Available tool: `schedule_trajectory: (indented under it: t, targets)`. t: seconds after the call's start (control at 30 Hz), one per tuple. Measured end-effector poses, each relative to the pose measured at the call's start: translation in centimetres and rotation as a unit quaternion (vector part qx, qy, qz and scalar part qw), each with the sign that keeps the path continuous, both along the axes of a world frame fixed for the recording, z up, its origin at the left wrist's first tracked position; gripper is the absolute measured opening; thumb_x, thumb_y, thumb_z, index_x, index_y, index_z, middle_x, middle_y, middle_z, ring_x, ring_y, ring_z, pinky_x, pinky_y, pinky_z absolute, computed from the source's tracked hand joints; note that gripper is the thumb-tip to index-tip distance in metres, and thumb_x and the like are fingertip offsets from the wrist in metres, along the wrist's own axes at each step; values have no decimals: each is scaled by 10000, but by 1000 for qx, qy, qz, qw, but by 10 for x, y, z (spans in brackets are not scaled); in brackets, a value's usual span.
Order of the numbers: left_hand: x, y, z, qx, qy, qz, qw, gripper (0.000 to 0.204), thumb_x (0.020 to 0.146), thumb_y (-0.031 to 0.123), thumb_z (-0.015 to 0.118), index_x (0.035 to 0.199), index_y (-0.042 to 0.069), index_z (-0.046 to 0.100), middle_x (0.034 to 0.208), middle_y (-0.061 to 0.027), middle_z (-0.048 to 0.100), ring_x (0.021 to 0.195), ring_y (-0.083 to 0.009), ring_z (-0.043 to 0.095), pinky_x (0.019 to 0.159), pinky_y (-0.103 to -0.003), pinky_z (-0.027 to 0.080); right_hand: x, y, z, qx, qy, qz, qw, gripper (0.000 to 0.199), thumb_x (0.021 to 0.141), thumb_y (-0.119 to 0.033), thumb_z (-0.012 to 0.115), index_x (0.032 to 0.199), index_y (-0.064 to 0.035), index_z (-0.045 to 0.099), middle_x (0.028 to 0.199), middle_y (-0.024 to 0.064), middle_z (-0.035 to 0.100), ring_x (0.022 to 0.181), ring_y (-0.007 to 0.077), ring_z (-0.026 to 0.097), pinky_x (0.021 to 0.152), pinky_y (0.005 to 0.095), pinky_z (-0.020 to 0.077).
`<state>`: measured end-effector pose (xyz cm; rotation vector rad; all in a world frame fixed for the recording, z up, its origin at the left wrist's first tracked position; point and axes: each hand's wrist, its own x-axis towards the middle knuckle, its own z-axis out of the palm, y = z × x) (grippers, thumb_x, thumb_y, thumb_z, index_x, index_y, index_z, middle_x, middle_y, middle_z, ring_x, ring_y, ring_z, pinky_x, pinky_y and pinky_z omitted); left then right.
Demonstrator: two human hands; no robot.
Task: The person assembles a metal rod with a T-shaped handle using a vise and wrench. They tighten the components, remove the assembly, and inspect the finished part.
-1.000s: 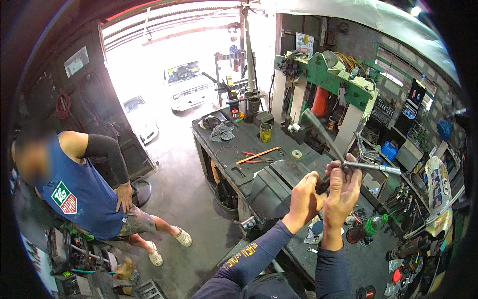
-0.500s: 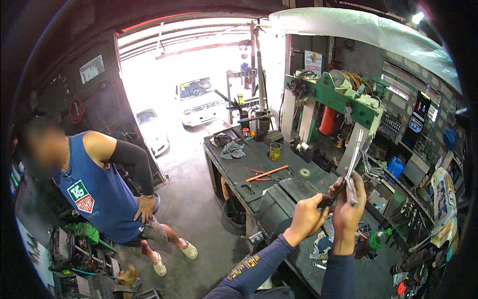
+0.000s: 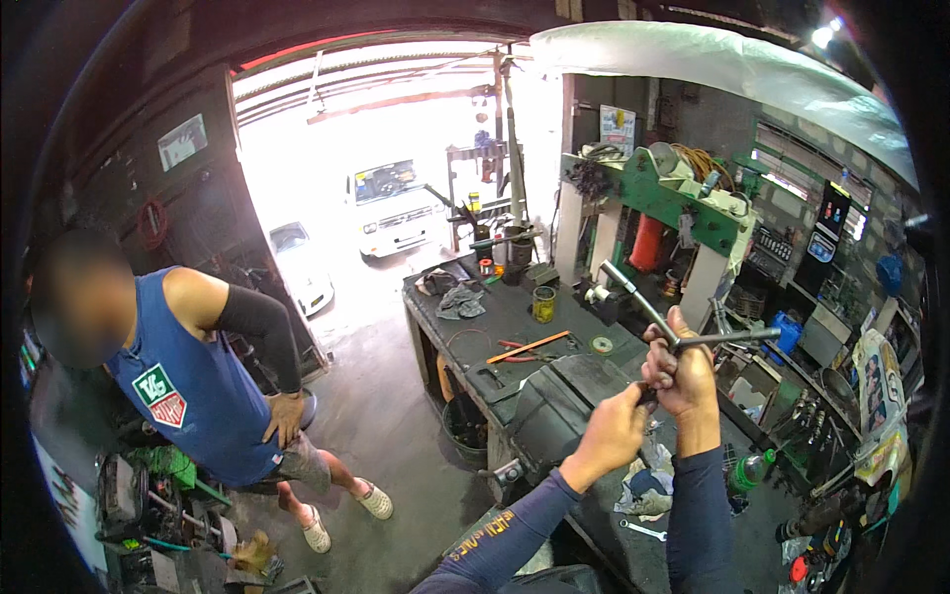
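Note:
A metal three-armed socket wrench (image 3: 645,309) is raised over the bench's near right part. My right hand (image 3: 685,381) is closed around it near the joint of its arms. One arm points up and away to the left with a bright socket end. Another reaches out to the right. My left hand (image 3: 612,434) is closed just below and left of my right hand. Its fingers are on a small dark piece, mostly hidden, that could be the wrench's third arm.
A dark bench (image 3: 450,332) holds a bulky black block (image 3: 554,406), red-handled pliers (image 3: 515,357), an orange strip (image 3: 539,346), a tin can (image 3: 543,305), a spanner (image 3: 643,531) and a green-capped bottle (image 3: 749,471). A green press (image 3: 683,203) stands behind. Another person (image 3: 198,376) stands at left.
The wrench has turned in my right hand: its arms, earlier pointing up and down, now spread up-left and right. My left hand stays closed close by.

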<state>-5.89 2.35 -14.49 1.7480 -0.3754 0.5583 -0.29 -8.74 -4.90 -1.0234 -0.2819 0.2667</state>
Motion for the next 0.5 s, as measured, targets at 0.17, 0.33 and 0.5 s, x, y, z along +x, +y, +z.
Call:
schedule_trajectory:
  t: [0.17, 0.33, 0.5]
  targets:
    - [0, -1, -2, -25, -40, 30, 998, 255, 909, 74, 695, 1146, -20, 705, 1063, -241, 725, 976, -412, 712, 819, -436, 563, -39, 13, -17, -8, -161, -256, 953, 317, 1099, -251, 508, 1182, 38, 610, 810, 28, 594, 687, 93, 563, 601, 247, 464]
    - [-6, -10, -14, -49, -47, 71, 995, 366, 863, 99, 743, 1213, 2, 698, 1132, -190, 746, 1042, -324, 739, 872, -366, 572, -59, 39, -35, -175, -300, -447, 824, 488, 1012, -159, 684, 1412, 45, 492, 1148, 143, 658, 999, 192, 673, 871, 333, 554]
    - [-13, -18, -15, -152, -43, 26, 987, 355, 934, 64, 686, 1274, -38, 666, 1206, -167, 736, 1097, -207, 714, 942, -324, 551, -65, 43, -31, -228, -281, -482, 798, 604, 997, -228, 730, 1450, 68, 462, 1209, 164, 647, 993, 204, 699, 860, 314, 560]
